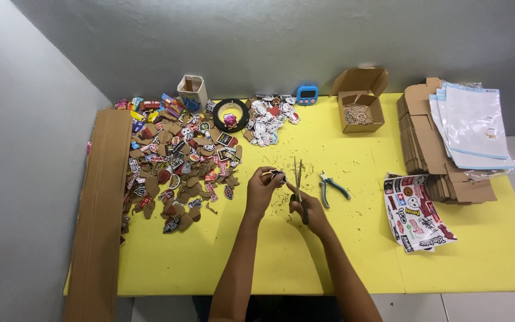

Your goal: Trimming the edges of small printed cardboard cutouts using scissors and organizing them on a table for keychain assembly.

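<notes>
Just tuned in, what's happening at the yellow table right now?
A person sits at the yellow table. The left hand pinches a small sticker piece, while the right hand holds scissors with the blades pointing up beside it. Paper trimmings lie scattered around the hands. Green-handled pliers lie just to the right, and a printed sticker sheet farther right. A heap of cut stickers and brown backing pieces covers the table's left side.

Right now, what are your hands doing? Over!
Left hand pinching a small sticker piece. Right hand gripping scissors, blades up beside the piece. Green-handled pliers lying just right; paper scraps all round.
</notes>
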